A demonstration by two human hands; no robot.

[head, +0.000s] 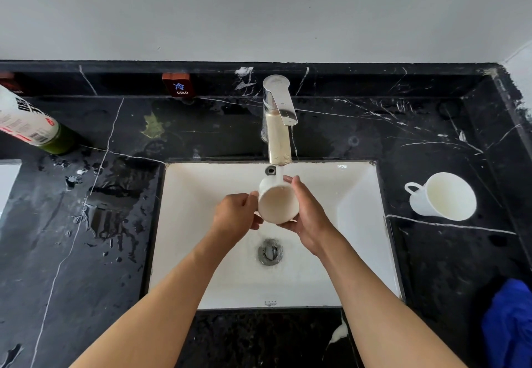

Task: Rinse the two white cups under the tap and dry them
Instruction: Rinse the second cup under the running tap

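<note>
A white cup [276, 205] is held over the white sink [354, 195], tilted with its mouth toward me, right under the tap [277, 125]. A thin stream of water falls from the spout onto the cup's far side. My left hand [237, 216] grips the cup on its left side, where the handle is hidden. My right hand [306, 215] cradles the cup's right side and bottom edge. The second white cup [444, 197] lies tilted on the black counter to the right of the sink, handle to the left.
A blue cloth [509, 327] lies at the counter's front right edge. A green bottle [31, 125] with a white label leans at the far left. Water puddles [106, 215] wet the black marble left of the sink. A "COLD" sign [178, 85] sits on the backsplash. The drain [270, 251] is below my hands.
</note>
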